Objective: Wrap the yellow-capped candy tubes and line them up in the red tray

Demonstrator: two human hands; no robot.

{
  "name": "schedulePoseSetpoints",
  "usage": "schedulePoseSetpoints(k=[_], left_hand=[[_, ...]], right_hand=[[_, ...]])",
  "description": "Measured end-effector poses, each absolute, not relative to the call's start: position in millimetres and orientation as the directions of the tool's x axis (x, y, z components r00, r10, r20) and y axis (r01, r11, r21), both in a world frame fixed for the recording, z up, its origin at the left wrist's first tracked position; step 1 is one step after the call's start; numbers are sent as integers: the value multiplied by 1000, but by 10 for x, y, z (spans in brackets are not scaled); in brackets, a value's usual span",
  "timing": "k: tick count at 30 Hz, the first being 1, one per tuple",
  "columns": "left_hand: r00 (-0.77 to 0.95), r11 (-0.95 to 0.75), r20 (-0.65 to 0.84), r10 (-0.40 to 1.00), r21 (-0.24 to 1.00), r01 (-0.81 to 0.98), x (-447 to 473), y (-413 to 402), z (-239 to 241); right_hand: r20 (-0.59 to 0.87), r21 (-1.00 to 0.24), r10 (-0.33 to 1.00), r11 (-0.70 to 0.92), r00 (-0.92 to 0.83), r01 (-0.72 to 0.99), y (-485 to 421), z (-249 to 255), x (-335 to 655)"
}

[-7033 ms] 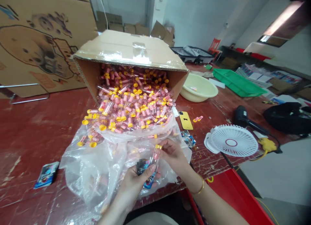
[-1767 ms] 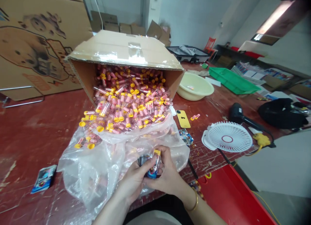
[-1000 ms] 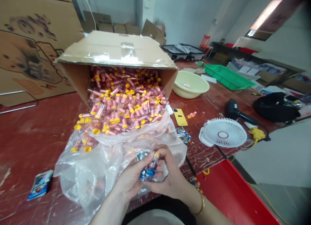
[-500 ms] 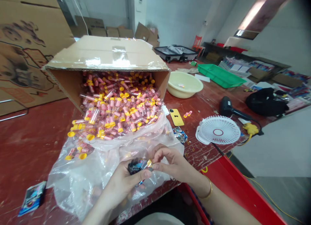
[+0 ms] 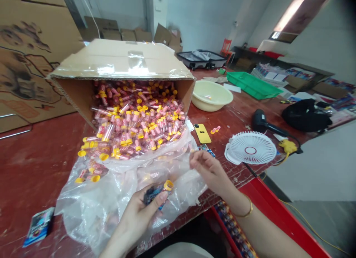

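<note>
My left hand (image 5: 139, 209) is closed around a dark, shiny packet (image 5: 152, 194) and a small clear tube with a yellow cap (image 5: 168, 185). The thumb presses across both, and the capped end points up and right. My right hand (image 5: 210, 170) hovers apart from them, to the right above the edge of the plastic sheet. Its fingers are loosely bent, and no object shows between them. Beneath both hands spreads the clear plastic sheet (image 5: 111, 193). Beyond it, a cardboard box (image 5: 122, 61) lies on its side, spilling many pink-filled tubes with yellow caps (image 5: 136, 124).
On the red table (image 5: 25, 157) a yellow phone (image 5: 202, 133), a white fan (image 5: 250, 148), a cream basin (image 5: 211, 98) and a hair dryer (image 5: 267, 124) sit to the right. A green tray (image 5: 253, 85) stands farther back. A blue packet (image 5: 39, 226) lies at left.
My right hand has let go of the tube's cap end and moved right and up, away from my left hand. The left hand keeps its hold on the packet and tube.
</note>
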State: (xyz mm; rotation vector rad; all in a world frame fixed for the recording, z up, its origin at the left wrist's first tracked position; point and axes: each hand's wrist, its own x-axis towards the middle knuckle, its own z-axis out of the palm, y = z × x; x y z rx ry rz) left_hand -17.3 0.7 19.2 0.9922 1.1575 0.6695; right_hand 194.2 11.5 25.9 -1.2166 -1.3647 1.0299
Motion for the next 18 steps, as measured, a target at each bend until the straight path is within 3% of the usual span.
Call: schedulePoseSetpoints(k=[3, 5, 8, 13, 18], left_hand=[[345, 412, -389, 854, 911, 7, -163, 23, 213], [344, 369, -355, 870, 929, 25, -156, 30, 227], [312, 338, -340, 887, 939, 63, -168, 26, 224], [265, 352, -358, 895, 933, 70, -217, -4, 194], [127, 423, -418, 899, 906, -8, -245, -52, 127]], right_hand=[[67, -973, 964, 120, -256, 196, 79, 329, 1861], [25, -964, 942, 112, -334, 242, 67, 383, 1793], [-7, -938, 935, 116, -354, 326, 92, 442, 1736], [32, -836, 894, 268, -446, 478, 137, 436, 1715], [185, -780, 943, 313, -278, 541, 116, 284, 1669]])
